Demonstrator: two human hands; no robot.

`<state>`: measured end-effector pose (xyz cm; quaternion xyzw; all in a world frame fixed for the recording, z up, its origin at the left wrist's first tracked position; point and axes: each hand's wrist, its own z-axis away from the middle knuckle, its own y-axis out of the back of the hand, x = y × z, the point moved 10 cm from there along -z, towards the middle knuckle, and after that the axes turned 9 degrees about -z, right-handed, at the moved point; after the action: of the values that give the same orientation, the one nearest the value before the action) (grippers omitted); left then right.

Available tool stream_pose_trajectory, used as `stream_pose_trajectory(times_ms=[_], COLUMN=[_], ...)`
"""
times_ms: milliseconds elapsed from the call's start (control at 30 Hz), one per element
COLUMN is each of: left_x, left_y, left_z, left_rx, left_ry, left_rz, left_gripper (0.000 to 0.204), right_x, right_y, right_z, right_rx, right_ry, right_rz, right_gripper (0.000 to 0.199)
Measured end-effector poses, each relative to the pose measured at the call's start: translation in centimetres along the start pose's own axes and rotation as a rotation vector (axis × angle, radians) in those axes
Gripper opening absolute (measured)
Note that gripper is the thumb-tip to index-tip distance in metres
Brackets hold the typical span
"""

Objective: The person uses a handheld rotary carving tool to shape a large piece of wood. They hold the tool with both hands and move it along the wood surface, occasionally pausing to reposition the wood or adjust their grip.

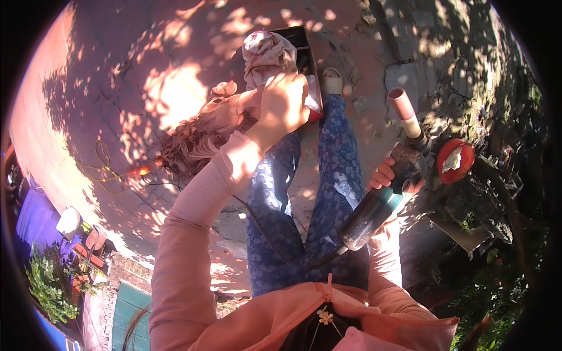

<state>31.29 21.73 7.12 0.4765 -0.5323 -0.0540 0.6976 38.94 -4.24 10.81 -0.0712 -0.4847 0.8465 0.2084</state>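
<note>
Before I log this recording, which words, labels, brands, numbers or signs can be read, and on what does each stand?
None can be read.
Dark hand-held tool in the right fingers: any marking is too small or blurred.
Pale cloth bundle: no legible lettering.
Red round dish: no legible lettering.

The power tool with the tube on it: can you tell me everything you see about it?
The corded power tool has a dark rounded body with a teal band, a dark front end and collar, and a pinkish, open-ended tube. The body looks like plastic. It slants beside the person's right leg, tube pointing away from them. The fingers of the right hand grip it. A dark cord leaves its back. I can't tell whether it's running.
</note>
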Motion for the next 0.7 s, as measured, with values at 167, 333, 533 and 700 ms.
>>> stream_pose_trajectory(times_ms=[167, 333, 533, 700], left_x=[-2.1, -3.9, -5.9, -5.8], left_y=[-9.3, -18.9, -24.3, -25.3], left_z=[-3.6, -5.5, -6.3, -6.8], left_rx=[-0.025, -0.428, -0.455, -0.444], left_ry=[-0.014, 0.111, 0.165, 0.184], left_rz=[-0.103, -0.293, -0.431, -0.399], left_gripper=[0.016, 0.022, 0.03, 0.037], right_x=[-3.4, -5.8, -7.1, -8.7], right_y=[1.4, 4.3, 5.8, 5.3], right_z=[1.6, 2.6, 1.5, -0.5], right_rx=[-0.004, 0.022, 0.103, 0.085], right_ry=[0.109, 0.09, 0.061, -0.023], right_rz=[-0.094, -0.12, -0.19, -0.227], right_gripper=[0.082, 0.078, 0.077, 0.077])
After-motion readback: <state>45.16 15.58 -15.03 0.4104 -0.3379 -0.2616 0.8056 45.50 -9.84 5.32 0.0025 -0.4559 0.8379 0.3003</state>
